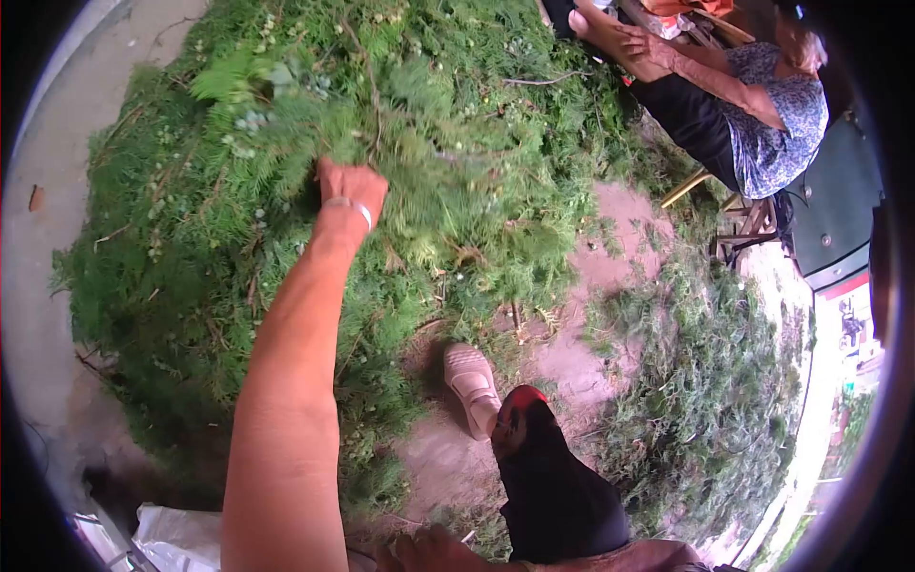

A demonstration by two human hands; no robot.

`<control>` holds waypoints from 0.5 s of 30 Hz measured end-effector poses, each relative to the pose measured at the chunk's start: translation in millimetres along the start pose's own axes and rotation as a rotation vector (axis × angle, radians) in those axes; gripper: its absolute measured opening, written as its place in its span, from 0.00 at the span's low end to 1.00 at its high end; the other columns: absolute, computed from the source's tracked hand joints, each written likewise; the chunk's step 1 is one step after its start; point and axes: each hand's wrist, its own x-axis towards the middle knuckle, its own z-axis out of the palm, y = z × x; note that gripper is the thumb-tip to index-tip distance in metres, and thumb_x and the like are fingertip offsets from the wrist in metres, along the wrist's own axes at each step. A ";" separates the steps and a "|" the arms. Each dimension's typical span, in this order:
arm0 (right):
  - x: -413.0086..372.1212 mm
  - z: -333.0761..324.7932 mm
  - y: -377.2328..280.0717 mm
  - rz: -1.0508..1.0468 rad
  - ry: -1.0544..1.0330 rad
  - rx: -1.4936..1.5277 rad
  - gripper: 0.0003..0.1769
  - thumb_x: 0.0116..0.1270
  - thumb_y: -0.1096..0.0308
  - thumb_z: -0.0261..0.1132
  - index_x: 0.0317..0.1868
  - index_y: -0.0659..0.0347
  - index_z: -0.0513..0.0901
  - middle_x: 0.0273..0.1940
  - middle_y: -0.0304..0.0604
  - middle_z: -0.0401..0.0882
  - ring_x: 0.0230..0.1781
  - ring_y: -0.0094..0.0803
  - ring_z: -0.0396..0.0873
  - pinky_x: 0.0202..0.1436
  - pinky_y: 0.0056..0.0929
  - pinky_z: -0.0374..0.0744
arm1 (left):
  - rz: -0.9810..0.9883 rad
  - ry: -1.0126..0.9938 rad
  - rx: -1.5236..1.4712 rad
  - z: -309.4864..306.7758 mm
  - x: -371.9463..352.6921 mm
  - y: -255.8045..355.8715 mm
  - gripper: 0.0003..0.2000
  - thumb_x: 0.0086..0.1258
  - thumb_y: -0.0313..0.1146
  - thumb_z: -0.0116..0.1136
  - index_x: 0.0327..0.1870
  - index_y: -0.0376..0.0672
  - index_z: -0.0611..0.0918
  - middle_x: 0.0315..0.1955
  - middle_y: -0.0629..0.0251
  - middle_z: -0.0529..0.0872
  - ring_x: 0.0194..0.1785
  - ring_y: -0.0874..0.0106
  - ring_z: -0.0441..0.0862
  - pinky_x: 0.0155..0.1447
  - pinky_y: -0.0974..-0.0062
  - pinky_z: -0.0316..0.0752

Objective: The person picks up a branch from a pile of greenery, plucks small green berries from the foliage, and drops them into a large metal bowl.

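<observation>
The left hand [353, 186] was sunk in the green branch pile [191, 238], sprigs trailing toward three o'clock; its fingers were hidden, so its grip could not be told. The right hand [429, 553] lay well back at six o'clock.

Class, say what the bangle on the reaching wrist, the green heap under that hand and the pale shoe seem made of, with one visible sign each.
Bangle: likely metal, silvery, with a bright glint. Green heap: fresh plant cuttings, feathery matt fronds on thin twigs. Shoe: perhaps rubber or plastic, beige, smooth with moulded ridges; unsure.
</observation>
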 end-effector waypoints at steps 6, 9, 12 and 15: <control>3.1 -19.6 7.3 -0.147 -0.162 -0.012 0.21 0.48 0.58 0.68 0.37 0.68 0.81 0.24 0.51 0.77 0.28 0.43 0.79 0.33 0.51 0.74 | 0.096 0.181 0.059 -5.6 -123.3 -47.2 0.07 0.65 0.34 0.54 0.28 0.45 0.81 0.16 0.61 0.83 0.24 0.64 0.83 0.49 0.58 0.71; 8.6 -2.8 0.9 -0.084 -0.211 -0.040 0.22 0.48 0.61 0.66 0.40 0.69 0.79 0.31 0.53 0.80 0.33 0.44 0.81 0.35 0.49 0.75 | -0.023 -0.041 0.080 25.8 -184.8 -106.0 0.09 0.66 0.38 0.53 0.31 0.42 0.75 0.18 0.58 0.83 0.27 0.61 0.82 0.43 0.57 0.69; 12.7 -4.2 -0.5 -0.037 -0.166 -0.026 0.14 0.52 0.68 0.62 0.38 0.68 0.77 0.26 0.49 0.79 0.28 0.42 0.80 0.33 0.42 0.74 | -0.084 -0.017 0.142 57.9 -278.1 -161.3 0.07 0.60 0.31 0.54 0.36 0.40 0.77 0.21 0.56 0.84 0.30 0.58 0.83 0.49 0.54 0.69; 15.2 -1.7 3.5 -0.026 -0.128 -0.117 0.12 0.51 0.68 0.62 0.34 0.65 0.76 0.26 0.47 0.78 0.29 0.41 0.80 0.32 0.40 0.73 | -0.196 -0.293 0.258 85.4 -364.9 -208.6 0.12 0.59 0.38 0.59 0.37 0.40 0.80 0.26 0.57 0.86 0.34 0.57 0.85 0.50 0.54 0.71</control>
